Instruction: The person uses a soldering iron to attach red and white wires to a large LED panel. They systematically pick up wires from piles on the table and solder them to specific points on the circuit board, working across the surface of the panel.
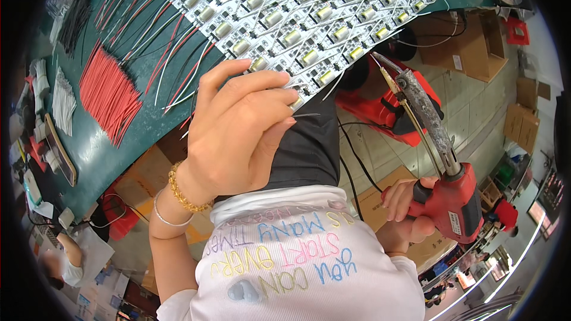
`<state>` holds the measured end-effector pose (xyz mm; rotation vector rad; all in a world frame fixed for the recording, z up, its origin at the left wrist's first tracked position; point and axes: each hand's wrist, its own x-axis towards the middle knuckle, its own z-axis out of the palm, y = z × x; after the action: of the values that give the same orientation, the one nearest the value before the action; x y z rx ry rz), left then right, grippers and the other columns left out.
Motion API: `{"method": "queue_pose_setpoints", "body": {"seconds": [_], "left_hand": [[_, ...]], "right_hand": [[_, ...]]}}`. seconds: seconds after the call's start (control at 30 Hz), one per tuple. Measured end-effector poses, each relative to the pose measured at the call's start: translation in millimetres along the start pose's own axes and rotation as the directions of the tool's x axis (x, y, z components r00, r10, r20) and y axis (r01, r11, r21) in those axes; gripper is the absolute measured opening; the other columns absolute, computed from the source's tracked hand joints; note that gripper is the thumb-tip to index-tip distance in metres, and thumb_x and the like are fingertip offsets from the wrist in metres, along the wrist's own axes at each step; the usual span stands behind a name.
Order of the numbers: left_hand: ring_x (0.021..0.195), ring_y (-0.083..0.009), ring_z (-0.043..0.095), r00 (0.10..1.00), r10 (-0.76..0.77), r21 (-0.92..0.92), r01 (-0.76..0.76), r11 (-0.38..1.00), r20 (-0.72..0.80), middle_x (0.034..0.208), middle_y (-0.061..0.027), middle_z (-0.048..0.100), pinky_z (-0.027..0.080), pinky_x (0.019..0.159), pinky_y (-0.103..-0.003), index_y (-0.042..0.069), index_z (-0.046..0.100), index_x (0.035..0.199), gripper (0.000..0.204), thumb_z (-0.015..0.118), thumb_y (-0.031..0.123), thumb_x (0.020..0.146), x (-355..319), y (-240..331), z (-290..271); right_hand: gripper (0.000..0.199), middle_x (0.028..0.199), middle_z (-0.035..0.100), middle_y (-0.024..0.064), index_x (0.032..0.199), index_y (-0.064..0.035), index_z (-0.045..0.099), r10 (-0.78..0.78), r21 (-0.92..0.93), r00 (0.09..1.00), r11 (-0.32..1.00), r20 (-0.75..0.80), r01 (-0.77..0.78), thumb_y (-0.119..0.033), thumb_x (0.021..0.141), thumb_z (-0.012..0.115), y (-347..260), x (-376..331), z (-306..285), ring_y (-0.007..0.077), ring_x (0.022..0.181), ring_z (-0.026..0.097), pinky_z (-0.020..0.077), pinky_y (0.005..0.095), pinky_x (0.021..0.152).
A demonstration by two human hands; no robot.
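My left hand [238, 125] is at the near corner of a white circuit board panel [279, 38], its fingers bent over the edge. A thin dark wire [308, 114] sticks out from between its thumb and fingertips; the hand hides the rest. Rows of cylindrical parts and many loose wire ends cover the panel. Off to the right, my right hand [410, 205] is wrapped around the grip of a red soldering gun [455, 205]. Its long, stained barrel [422, 104] and thin solder feed tube [413, 119] point up toward the panel's right edge, with the tip apart from the board.
On the green table [98, 157] lie a bundle of red wires [110, 92], white wires [63, 101] and black wires [74, 24]. Red, black and white leads hang off the panel's left side. A red machine [386, 113] and cardboard boxes [464, 47] stand on the floor.
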<state>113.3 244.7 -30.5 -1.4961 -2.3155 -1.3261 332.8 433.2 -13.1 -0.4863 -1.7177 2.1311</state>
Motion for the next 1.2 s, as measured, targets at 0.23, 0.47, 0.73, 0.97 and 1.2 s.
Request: {"method": "queue_pose_setpoints", "body": {"seconds": [0.23, 0.47, 0.73, 0.97, 1.2], "left_hand": [[0.093, -0.0289, 0.059, 0.998, 0.007, 0.094, -0.013, 0.995, 0.059, 0.104, -0.0093, 0.07, 0.041, 0.09, -0.046, 0.007, 0.057, 0.092, 0.021, 0.067, 0.0, 0.075, 2, 1, 4], [0.095, -0.0301, 0.056, 0.995, 0.096, 0.179, -0.095, 0.979, 0.005, 0.1, -0.0082, 0.07, 0.042, 0.086, -0.046, 0.008, 0.059, 0.087, 0.018, 0.068, 0.0, 0.073, -7, -1, 4], [0.093, -0.0297, 0.056, 0.983, -0.134, 0.172, 0.154, 0.973, -0.122, 0.098, -0.0098, 0.064, 0.045, 0.082, -0.038, 0.004, 0.062, 0.081, 0.018, 0.073, -0.003, 0.068, 7, 0, 9], [0.091, -0.0269, 0.057, 0.984, -0.058, 0.2, 0.092, 0.975, -0.169, 0.094, -0.0067, 0.064, 0.042, 0.074, -0.037, 0.005, 0.061, 0.078, 0.018, 0.074, 0.0, 0.065, 3, -2, 21], [0.089, -0.028, 0.057, 0.987, -0.119, 0.195, 0.139, 0.971, -0.111, 0.092, -0.0076, 0.065, 0.046, 0.076, -0.036, 0.004, 0.062, 0.077, 0.017, 0.073, -0.003, 0.067, 11, 4, 15]], "right_hand": [[0.081, 0.053, 0.05, -0.0022, 0.128, -0.0001, 0.043, -0.029, -0.046, 0.998, 0.998, 0.055, 0.031, -0.061, 0.08, 0.065, 4, 2, -5, 0.0133, 0.044, 0.049, 0.0405, 0.0289, 0.046], [0.078, 0.052, 0.049, -0.0024, 0.129, 0.0003, 0.041, -0.024, -0.071, 0.999, 0.997, 0.033, 0.026, -0.06, 0.083, 0.062, 1, 1, -4, 0.0135, 0.043, 0.049, 0.0426, 0.0289, 0.047], [0.069, 0.052, 0.048, -0.0028, 0.116, -0.0034, 0.041, 0.039, -0.135, 0.995, 0.991, 0.091, -0.026, -0.061, 0.082, 0.061, 3, -12, -14, 0.0138, 0.044, 0.048, 0.0407, 0.0292, 0.048], [0.057, 0.053, 0.047, -0.0025, 0.095, -0.0065, 0.042, 0.149, -0.302, 0.988, 0.945, 0.045, -0.129, -0.059, 0.082, 0.061, 9, -33, -22, 0.0139, 0.046, 0.045, 0.0372, 0.0292, 0.048], [0.052, 0.054, 0.044, -0.0015, 0.055, -0.0112, 0.041, 0.264, -0.383, 0.963, 0.885, -0.056, -0.265, -0.051, 0.084, 0.058, -1, -24, -5, 0.0149, 0.047, 0.042, 0.0307, 0.0291, 0.048]]}}
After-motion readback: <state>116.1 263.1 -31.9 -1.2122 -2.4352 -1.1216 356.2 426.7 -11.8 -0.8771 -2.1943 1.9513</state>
